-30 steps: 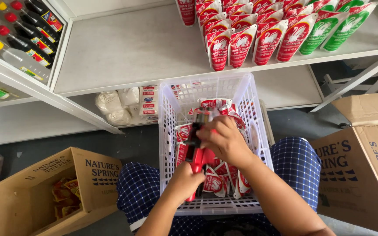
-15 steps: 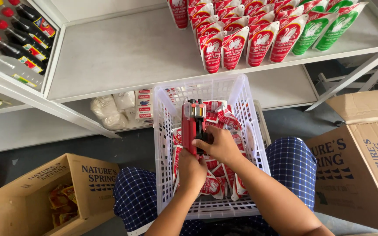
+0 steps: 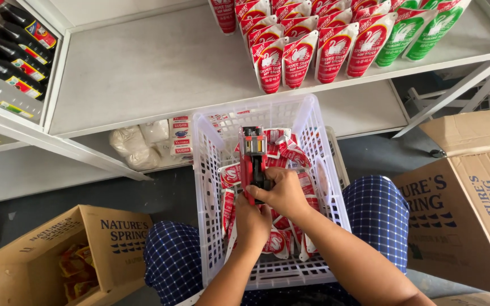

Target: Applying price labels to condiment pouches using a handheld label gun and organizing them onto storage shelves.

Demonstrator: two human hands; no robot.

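Below the head camera, both hands grip a red price-label gun (image 3: 253,161) over a white plastic basket (image 3: 211,170) of red sauce pouches (image 3: 279,241): the right hand (image 3: 282,195) wraps its handle, the left hand (image 3: 250,221) closes beneath

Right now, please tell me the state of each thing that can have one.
Red price-label gun: held upright over the basket by both hands.
Right hand: fingers closed on the gun's grip.
Left hand: cupped against the gun's lower end.
White basket: on the lap, partly filled with red pouches.
Shelf pouches: standing in rows.
Left carton: flaps open.
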